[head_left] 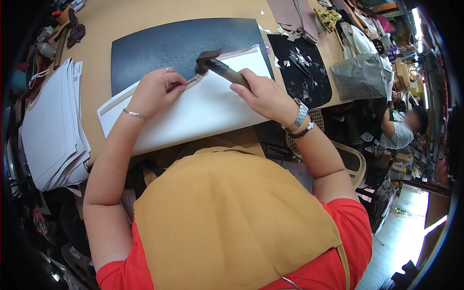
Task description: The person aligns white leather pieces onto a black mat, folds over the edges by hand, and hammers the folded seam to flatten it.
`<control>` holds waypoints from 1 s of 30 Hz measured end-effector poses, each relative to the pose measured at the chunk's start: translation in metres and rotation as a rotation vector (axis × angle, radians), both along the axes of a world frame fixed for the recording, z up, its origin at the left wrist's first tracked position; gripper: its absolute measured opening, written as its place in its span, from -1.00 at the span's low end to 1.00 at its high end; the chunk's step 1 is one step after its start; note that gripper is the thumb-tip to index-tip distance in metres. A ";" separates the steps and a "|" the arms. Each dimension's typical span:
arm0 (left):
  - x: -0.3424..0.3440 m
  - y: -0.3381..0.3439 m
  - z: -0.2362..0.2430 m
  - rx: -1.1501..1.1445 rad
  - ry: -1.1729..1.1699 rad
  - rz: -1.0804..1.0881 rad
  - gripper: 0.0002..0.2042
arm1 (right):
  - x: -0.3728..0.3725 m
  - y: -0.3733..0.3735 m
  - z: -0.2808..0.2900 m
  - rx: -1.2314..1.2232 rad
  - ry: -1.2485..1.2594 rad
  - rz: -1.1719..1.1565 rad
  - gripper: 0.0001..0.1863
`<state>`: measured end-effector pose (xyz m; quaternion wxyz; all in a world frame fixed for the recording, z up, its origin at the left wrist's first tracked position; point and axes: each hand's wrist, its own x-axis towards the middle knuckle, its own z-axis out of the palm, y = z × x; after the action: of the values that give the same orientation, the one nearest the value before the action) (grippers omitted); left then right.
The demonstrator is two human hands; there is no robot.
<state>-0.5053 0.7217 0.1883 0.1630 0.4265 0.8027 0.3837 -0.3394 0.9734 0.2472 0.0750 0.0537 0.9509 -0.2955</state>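
The two hands are apart. The right hand (265, 94) is clamped around the handle of a hammer (229, 75); the left hand (157, 92) has thumb and fingers pinched on a narrow beige strip (194, 80) along the far edge of a white sheet (212, 108). The hammer lies between the hands: its long axis slants from the right hand's grip away from the body and leftward, the dark head foremost, just beyond the left fingertips. Whether the head touches the strip cannot be told. The strip's long axis runs obliquely, its left end nearer the body, its right end farther off.

Beneath and beyond both hands is a dark, smooth board (159, 50), set on a tan table (96, 63). Left of the left hand, a stack of white sheets (50, 130) overhangs the near side. Right of the right hand lies a black mat (311, 89) strewn with pale scraps; beyond that hand are brown sheets (292, 17) and a yellow cloth (328, 19). Farther right stand a grey bin (360, 79), a seated person (398, 128) and a crowded workroom with a pale, shiny floor (406, 227).
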 end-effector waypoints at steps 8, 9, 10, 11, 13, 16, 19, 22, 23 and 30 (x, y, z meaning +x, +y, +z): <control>0.002 0.001 -0.004 0.085 0.464 -0.137 -0.96 | -0.004 -0.009 0.014 0.106 0.003 0.026 -0.69; 0.003 0.000 -0.005 0.083 0.463 -0.134 -0.96 | -0.006 -0.010 0.017 0.077 0.040 0.042 -0.68; 0.004 0.001 -0.006 0.081 0.481 -0.132 -0.97 | -0.006 -0.010 0.019 0.052 0.076 0.052 -0.67; 0.004 0.002 -0.006 0.078 0.500 -0.130 -0.97 | -0.005 -0.014 0.018 -0.033 0.057 0.030 -0.66; 0.005 0.002 -0.005 0.068 0.505 -0.130 -0.97 | -0.002 -0.015 0.013 0.051 0.015 0.043 -0.67; 0.005 -0.001 -0.005 0.059 0.508 -0.122 -0.95 | -0.003 -0.012 0.015 0.128 0.018 0.090 -0.67; 0.003 -0.006 -0.003 0.057 0.445 -0.111 -0.93 | -0.002 -0.015 0.013 0.053 0.097 0.075 -0.64; -0.006 -0.012 0.014 -0.030 0.149 -0.066 -0.93 | 0.006 -0.012 0.000 0.082 -0.021 0.040 -0.64; -0.009 -0.015 0.018 -0.117 -0.092 -0.020 -0.92 | 0.004 -0.009 0.000 0.076 -0.029 0.045 -0.64; -0.014 -0.027 0.003 -0.016 0.390 -0.214 -0.94 | -0.002 -0.027 0.007 -0.088 0.066 0.039 -0.64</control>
<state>-0.5191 0.6946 0.1916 0.0480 0.5741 0.7722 0.2679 -0.3418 0.9459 0.2547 0.0519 0.0220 0.9397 -0.3373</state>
